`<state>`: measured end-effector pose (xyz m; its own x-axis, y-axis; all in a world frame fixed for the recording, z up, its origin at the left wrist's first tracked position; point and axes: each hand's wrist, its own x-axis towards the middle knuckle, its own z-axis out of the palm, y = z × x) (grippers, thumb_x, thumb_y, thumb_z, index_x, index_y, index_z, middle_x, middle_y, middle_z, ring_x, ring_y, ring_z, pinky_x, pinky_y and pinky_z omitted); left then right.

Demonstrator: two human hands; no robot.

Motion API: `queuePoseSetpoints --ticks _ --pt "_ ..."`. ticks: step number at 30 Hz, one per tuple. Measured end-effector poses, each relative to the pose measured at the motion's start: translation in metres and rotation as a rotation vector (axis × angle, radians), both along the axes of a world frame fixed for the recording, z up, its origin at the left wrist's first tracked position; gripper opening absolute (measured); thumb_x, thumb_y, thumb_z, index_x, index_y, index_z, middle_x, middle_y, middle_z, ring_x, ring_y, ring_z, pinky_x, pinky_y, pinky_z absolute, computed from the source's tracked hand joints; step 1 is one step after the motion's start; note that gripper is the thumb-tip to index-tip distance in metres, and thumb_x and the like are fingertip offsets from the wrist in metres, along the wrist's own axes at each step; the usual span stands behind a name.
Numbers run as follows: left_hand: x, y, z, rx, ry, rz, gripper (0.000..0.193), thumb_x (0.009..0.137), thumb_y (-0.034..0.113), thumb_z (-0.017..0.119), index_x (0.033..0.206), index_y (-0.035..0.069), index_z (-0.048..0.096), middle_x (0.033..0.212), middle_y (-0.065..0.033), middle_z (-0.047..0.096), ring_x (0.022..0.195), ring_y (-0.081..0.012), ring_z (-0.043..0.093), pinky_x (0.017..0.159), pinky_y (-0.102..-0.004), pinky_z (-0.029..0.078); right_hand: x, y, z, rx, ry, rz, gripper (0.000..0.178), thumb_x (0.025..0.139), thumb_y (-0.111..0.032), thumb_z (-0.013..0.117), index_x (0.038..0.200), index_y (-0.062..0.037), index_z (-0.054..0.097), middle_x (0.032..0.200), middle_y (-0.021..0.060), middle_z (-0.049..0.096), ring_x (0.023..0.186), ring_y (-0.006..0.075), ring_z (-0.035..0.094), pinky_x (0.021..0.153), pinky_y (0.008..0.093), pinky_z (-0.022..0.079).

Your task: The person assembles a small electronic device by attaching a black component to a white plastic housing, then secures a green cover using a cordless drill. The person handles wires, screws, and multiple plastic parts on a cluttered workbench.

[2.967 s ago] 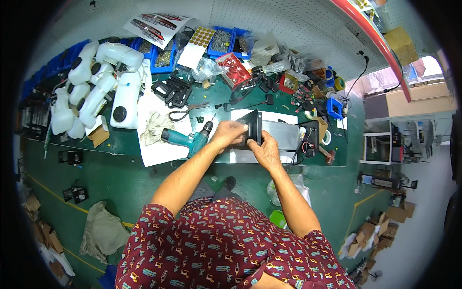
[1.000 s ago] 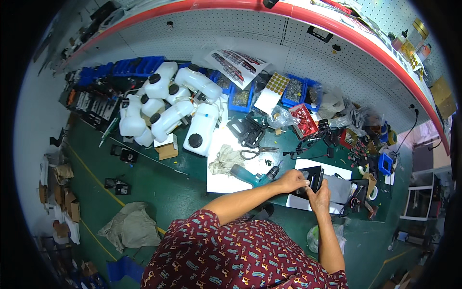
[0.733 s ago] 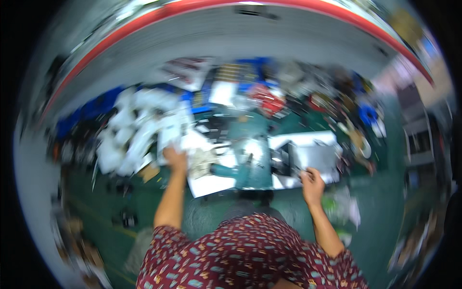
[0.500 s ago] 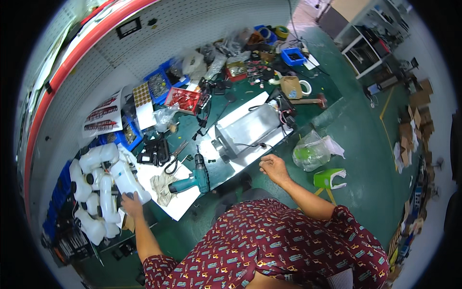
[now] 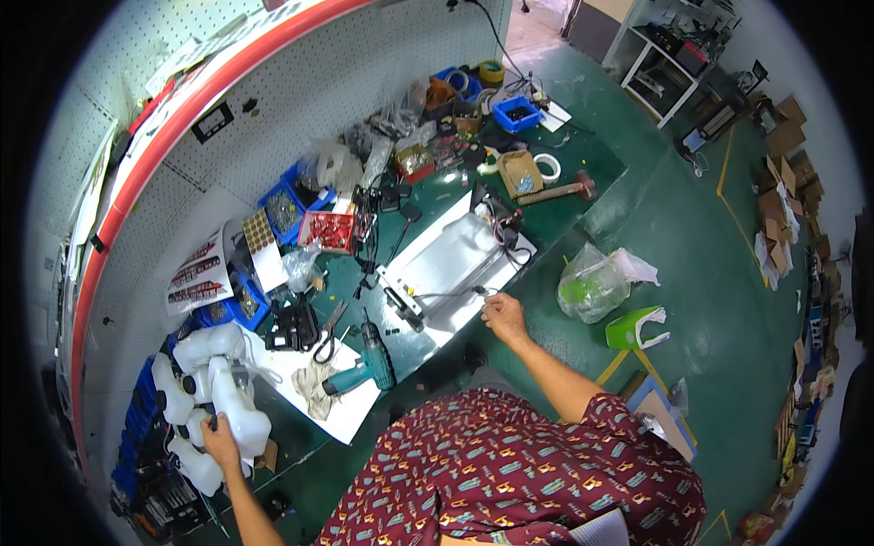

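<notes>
At the lower left my left hand [image 5: 219, 442] is closed on a white plastic tank [image 5: 238, 408], its fingers near a dark cap. Several more white tanks [image 5: 208, 347] with dark caps are heaped around it. My right hand [image 5: 505, 318] hovers by the bench's front edge, fingers curled together; whether they hold anything is hidden. Just beyond its fingertips is a dark cable with a small connector [image 5: 480, 289]. The cable lies across a silver metal housing [image 5: 451, 259] on a white sheet, with a dark-edged plate [image 5: 401, 302] at its near left end.
A teal cordless drill [image 5: 371, 358], a rag [image 5: 316, 391] and scissors [image 5: 330, 333] lie between my hands. Parts bins, including a red one [image 5: 326, 231], line the back, with a hammer [image 5: 560, 190] at right. A plastic bag [image 5: 590, 284] and green piece [image 5: 635, 328] are on the floor.
My left hand has shifted from the outer edge of a tank to its cap area, and that tank sits differently in the heap. My right hand has come closer to the cable connector. The view has turned.
</notes>
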<state>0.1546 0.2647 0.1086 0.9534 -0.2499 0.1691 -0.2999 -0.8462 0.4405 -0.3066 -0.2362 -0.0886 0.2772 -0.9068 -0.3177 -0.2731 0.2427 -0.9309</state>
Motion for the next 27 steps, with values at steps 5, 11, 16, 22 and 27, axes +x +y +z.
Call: queuePoseSetpoints --ticks 5,11,16,22,27 --pt "0.001 -0.005 0.046 0.085 0.052 -0.050 0.039 0.089 0.030 0.070 0.105 -0.004 0.064 0.096 -0.0197 0.068 0.086 -0.0329 0.063 0.084 -0.0443 0.050 0.006 -0.023 -0.011 -0.074 -0.020 -0.031 0.017 0.093 -0.009 0.069 0.104 0.0032 0.067 0.088 0.0102 0.072 0.075 0.0154 0.071 0.063 0.0289 0.057" --pt "-0.010 -0.032 0.124 0.432 -0.074 -0.152 0.039 0.082 0.031 0.072 0.099 -0.004 0.063 0.091 -0.0231 0.068 0.083 -0.0388 0.064 0.078 -0.0456 0.049 0.012 -0.036 -0.006 -0.272 -0.061 -0.197 0.008 0.091 -0.005 0.068 0.094 0.0025 0.070 0.081 0.0114 0.075 0.073 0.0167 0.072 0.070 0.0300 0.056" --pt "0.010 -0.053 0.202 0.235 -0.005 -0.255 0.039 0.081 0.028 0.068 0.105 -0.003 0.064 0.084 -0.0180 0.064 0.075 -0.0261 0.058 0.074 -0.0382 0.049 0.008 -0.028 0.024 -0.307 0.053 -0.136 0.014 0.094 -0.013 0.069 0.094 0.0001 0.072 0.082 0.0074 0.070 0.074 0.0182 0.064 0.070 0.0339 0.052" --pt "-0.010 -0.083 0.275 0.005 0.084 -0.289 0.031 0.082 0.027 0.064 0.095 -0.001 0.063 0.084 -0.0051 0.059 0.079 -0.0152 0.053 0.076 -0.0322 0.046 0.043 0.010 0.079 -0.154 -0.326 -0.158 0.013 0.099 -0.007 0.064 0.107 0.0031 0.064 0.092 0.0074 0.070 0.073 0.0107 0.063 0.065 0.0237 0.053" --pt "-0.018 -0.105 0.285 -0.073 0.151 -0.460 0.037 0.081 0.032 0.062 0.095 -0.002 0.062 0.085 -0.0031 0.058 0.080 -0.0126 0.052 0.074 -0.0296 0.045 0.105 0.038 0.157 -0.212 -0.549 0.189 0.025 0.097 -0.005 0.067 0.119 0.0043 0.062 0.104 0.0088 0.069 0.088 0.0132 0.068 0.076 0.0268 0.057"
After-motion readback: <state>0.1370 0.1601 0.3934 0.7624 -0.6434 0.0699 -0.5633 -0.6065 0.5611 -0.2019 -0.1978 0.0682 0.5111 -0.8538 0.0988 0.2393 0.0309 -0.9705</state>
